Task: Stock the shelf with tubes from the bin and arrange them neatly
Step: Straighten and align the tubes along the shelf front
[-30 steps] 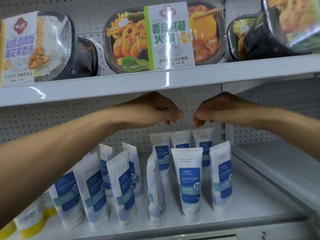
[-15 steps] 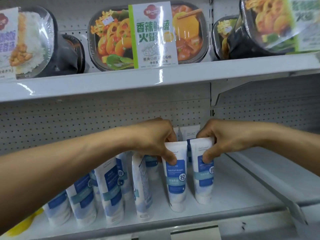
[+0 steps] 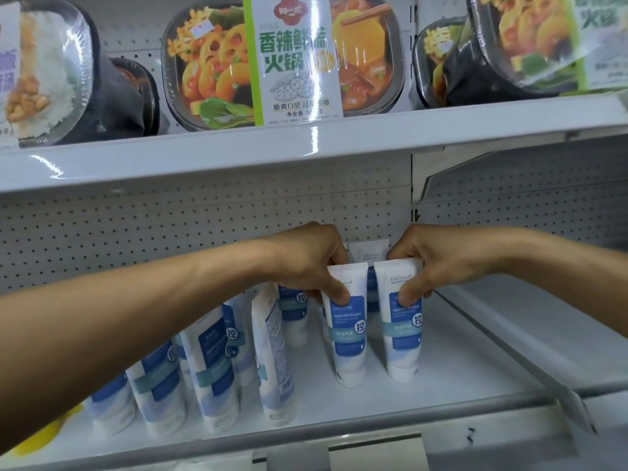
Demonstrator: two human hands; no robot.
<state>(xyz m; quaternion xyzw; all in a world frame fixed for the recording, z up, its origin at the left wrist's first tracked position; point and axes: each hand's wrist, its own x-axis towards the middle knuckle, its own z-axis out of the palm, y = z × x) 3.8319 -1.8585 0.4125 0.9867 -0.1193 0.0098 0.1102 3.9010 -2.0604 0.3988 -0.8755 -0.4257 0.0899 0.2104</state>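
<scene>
Your left hand (image 3: 312, 263) pinches the crimped top of one front tube (image 3: 348, 334), your right hand (image 3: 438, 263) pinches its neighbour (image 3: 402, 334); both stand cap-down on the shelf (image 3: 458, 368), long axes upright, nearly touching, hanging straight below your fingers. The sideways-turned tube (image 3: 272, 351) sits nearer your left hand

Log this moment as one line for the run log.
stage: arranging tubes | left hand: pinches front tube | right hand: pinches neighbouring tube | both upright on lower shelf
</scene>
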